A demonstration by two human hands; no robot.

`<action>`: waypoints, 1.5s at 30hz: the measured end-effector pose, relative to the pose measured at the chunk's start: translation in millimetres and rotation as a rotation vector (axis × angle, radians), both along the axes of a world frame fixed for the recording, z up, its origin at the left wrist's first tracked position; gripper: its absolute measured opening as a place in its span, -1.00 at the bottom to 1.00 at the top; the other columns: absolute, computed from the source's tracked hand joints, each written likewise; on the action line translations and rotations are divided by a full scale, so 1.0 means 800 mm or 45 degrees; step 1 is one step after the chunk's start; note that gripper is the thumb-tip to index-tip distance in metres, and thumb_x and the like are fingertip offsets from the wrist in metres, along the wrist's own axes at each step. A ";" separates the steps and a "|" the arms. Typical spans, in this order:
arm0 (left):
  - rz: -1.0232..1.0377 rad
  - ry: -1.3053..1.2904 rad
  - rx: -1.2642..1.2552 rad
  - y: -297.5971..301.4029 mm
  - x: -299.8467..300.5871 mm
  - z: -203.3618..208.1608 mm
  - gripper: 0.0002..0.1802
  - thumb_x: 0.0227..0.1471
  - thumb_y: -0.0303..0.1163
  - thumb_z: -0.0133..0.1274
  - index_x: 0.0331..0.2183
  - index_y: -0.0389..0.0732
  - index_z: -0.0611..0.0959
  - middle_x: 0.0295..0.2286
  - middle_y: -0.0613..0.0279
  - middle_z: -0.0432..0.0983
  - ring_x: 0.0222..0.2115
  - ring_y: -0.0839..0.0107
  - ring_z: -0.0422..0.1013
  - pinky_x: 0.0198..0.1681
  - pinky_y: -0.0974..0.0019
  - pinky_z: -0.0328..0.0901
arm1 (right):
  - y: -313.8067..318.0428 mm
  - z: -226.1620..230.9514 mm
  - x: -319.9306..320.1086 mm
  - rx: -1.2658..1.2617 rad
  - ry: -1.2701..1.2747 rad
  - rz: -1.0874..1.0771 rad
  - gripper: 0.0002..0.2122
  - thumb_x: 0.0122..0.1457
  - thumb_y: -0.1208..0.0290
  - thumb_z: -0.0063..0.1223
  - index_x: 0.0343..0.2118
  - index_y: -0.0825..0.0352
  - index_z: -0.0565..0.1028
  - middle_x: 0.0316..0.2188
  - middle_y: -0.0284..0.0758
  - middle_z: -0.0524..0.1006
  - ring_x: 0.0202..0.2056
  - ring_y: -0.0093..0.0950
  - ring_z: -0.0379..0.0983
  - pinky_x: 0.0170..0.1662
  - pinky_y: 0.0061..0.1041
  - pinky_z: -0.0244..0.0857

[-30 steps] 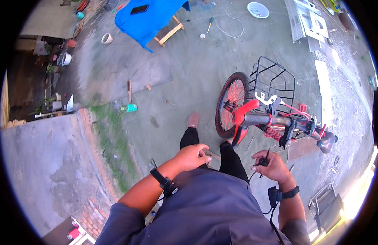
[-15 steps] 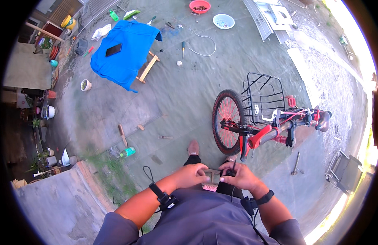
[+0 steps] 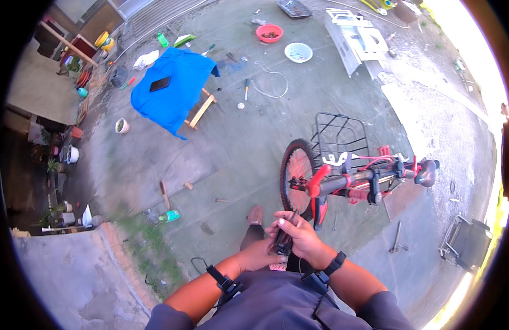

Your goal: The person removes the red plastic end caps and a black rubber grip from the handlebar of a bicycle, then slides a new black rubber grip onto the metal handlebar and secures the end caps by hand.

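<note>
My right hand (image 3: 299,236) is closed round a small black oblong part (image 3: 283,242) in front of my waist. What kind of part it is cannot be made out. My left hand (image 3: 259,254) meets it from the other side, its fingers pressed to the lower end. Just beyond my right hand stands a red and black bicycle (image 3: 342,184), its spoked wheel (image 3: 296,179) nearest my hands. A black wire basket (image 3: 345,132) sits beyond the handlebar. Black straps with small devices are round both my wrists.
A blue cloth (image 3: 169,91) covers a wooden stool, with a phone (image 3: 160,84) on top. A screwdriver (image 3: 247,89), a red basin (image 3: 269,33) and a white basin (image 3: 298,53) lie farther off. A green bottle (image 3: 170,216) and a hammer (image 3: 397,238) are on the ground.
My hands have come together, the left now on the black part, which is raised and shows more fully. My view has shifted, so the bicycle appears nearer my hands.
</note>
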State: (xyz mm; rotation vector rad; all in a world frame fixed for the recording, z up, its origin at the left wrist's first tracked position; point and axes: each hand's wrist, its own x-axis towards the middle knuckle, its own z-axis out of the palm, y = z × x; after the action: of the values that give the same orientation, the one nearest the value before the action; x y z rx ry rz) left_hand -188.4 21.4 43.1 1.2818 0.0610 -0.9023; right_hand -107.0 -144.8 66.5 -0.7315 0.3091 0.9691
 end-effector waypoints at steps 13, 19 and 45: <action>-0.053 0.255 0.108 0.010 0.020 0.037 -0.65 0.11 -0.54 0.14 -0.04 -0.29 0.53 -0.24 0.25 0.58 -0.20 0.45 0.51 -0.04 0.33 0.39 | -0.045 -0.004 -0.025 -0.255 -0.170 0.063 -0.73 0.21 0.31 0.24 -0.13 0.30 0.45 -0.34 -0.46 0.52 -0.31 -0.64 0.49 -0.23 -0.60 0.37; -0.514 0.078 0.081 -0.024 0.050 0.023 -0.46 0.13 -0.46 0.16 0.13 -0.28 0.43 -0.13 0.15 0.56 -0.15 0.42 0.51 -0.05 0.32 0.40 | -0.125 -0.018 -0.085 -0.139 -0.013 -0.384 -0.84 0.25 0.40 0.16 -0.16 0.24 0.45 -0.36 -0.42 0.58 -0.32 -0.58 0.55 -0.25 -0.57 0.41; -0.833 -0.152 0.839 -0.195 0.058 -0.018 -0.46 0.14 -0.17 0.12 0.07 -0.26 0.52 -0.15 0.00 0.62 -0.13 0.19 0.54 -0.06 0.22 0.39 | -0.495 -0.121 -0.366 -1.295 0.331 -0.449 -0.72 0.04 0.43 0.35 -0.21 0.35 0.52 -0.42 -0.43 0.55 -0.43 -0.61 0.44 -0.36 -0.57 0.33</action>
State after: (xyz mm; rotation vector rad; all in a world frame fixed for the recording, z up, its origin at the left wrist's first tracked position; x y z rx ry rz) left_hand -142.2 -134.4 28.4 2.0271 -0.1809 -1.4281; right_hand -399.6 -540.5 -30.3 -1.4060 1.1667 0.5195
